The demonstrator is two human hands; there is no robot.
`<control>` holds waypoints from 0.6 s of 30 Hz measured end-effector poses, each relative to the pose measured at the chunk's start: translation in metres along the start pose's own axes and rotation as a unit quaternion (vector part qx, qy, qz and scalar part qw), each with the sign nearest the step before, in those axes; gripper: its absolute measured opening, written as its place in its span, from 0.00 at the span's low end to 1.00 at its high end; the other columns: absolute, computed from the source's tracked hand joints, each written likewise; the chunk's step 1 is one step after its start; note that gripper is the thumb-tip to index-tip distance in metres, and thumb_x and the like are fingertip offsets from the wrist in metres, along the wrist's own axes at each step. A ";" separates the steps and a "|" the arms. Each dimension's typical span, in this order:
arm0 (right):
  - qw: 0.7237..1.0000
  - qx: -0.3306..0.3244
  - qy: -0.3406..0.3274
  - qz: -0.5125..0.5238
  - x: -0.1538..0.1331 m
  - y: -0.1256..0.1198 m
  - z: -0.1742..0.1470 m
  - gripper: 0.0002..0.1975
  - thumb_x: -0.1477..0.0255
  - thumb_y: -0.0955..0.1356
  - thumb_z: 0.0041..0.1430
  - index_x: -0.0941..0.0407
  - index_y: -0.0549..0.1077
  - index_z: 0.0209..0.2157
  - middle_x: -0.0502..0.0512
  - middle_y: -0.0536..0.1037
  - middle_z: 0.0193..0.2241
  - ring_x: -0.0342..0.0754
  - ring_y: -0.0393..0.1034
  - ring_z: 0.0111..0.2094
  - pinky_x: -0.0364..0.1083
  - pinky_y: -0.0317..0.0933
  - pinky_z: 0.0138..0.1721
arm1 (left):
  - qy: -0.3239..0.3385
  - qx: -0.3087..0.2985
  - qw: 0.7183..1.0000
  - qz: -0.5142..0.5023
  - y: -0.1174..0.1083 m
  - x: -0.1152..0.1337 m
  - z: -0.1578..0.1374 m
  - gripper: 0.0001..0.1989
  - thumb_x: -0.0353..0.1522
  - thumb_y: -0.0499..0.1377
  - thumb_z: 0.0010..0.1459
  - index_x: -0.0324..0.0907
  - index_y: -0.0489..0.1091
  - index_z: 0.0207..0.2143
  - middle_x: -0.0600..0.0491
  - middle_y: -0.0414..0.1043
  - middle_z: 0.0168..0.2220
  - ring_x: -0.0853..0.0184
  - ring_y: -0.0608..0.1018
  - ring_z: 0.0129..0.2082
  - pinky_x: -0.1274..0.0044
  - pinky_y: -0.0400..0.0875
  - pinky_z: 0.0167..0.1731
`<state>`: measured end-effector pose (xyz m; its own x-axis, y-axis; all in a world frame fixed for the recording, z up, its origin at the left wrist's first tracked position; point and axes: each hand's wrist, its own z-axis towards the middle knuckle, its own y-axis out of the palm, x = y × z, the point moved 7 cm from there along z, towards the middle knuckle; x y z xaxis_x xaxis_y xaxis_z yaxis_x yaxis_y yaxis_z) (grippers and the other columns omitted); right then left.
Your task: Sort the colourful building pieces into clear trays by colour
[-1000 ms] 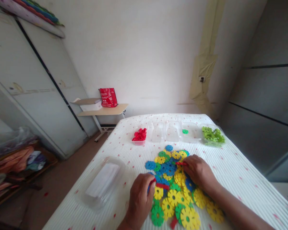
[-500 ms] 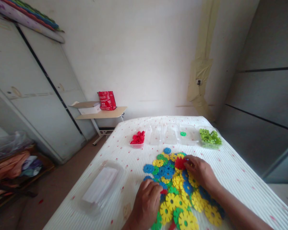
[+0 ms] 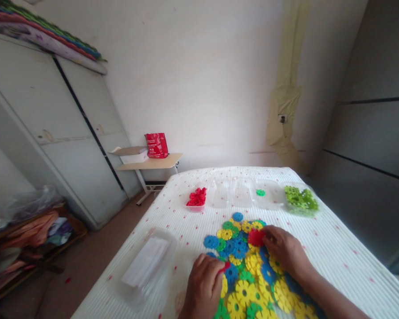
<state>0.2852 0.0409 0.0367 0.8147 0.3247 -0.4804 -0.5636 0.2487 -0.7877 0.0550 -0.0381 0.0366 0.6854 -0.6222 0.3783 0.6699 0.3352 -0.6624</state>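
Note:
A heap of notched plastic snowflake discs in yellow, blue and green (image 3: 246,270) lies at the near part of the covered table. My left hand (image 3: 202,283) is at the heap's left edge, its thumb and fingers closed on a small red piece (image 3: 225,267), mostly hidden and seen nearly edge-on. Over the heap's upper right, my right hand (image 3: 286,250) pinches the right edge of a red snowflake disc (image 3: 255,238), which faces up above the other discs.
Along the far side stand clear containers: one with red pieces (image 3: 197,197), one with a single green disc (image 3: 260,192), one with light green pieces (image 3: 301,199). A clear box with a white insert (image 3: 146,261) lies left. Beyond it, a small side table (image 3: 153,163) holds a red bag (image 3: 156,145).
The camera view has shifted, so the scene sits lower and further right. Both hands keep their red pieces; the left-hand piece now points more upward, and more of the heap shows beside it.

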 end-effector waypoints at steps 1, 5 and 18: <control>1.000 0.002 -0.001 0.005 -0.001 -0.001 0.000 0.10 0.69 0.61 0.55 0.54 0.72 0.33 0.52 0.77 0.28 0.48 0.72 0.29 0.44 0.63 0.31 | -0.013 0.011 1.000 -0.002 -0.002 -0.004 0.000 0.09 0.23 0.51 0.56 0.43 0.68 0.34 0.52 0.73 0.30 0.65 0.74 0.31 0.74 0.70 0.31; 1.000 0.007 -0.007 0.020 -0.003 -0.001 -0.001 0.09 0.68 0.61 0.55 0.54 0.71 0.32 0.52 0.77 0.27 0.48 0.71 0.29 0.44 0.63 0.30 | -0.091 0.079 0.993 -0.008 -0.016 -0.031 0.006 0.08 0.26 0.53 0.55 0.43 0.70 0.35 0.52 0.74 0.31 0.67 0.76 0.32 0.76 0.72 0.31; 0.999 0.015 -0.015 0.043 0.001 0.000 -0.002 0.10 0.64 0.62 0.56 0.52 0.72 0.32 0.52 0.78 0.28 0.48 0.72 0.29 0.43 0.64 0.28 | -0.231 0.189 0.954 0.032 -0.042 -0.131 0.128 0.11 0.27 0.54 0.52 0.42 0.72 0.38 0.51 0.77 0.34 0.65 0.77 0.36 0.72 0.71 0.39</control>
<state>0.2866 0.0390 0.0352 0.7594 0.3727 -0.5333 -0.6349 0.2454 -0.7326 -0.0265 0.1198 0.0978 0.7231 -0.2423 0.6469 0.6170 0.6477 -0.4471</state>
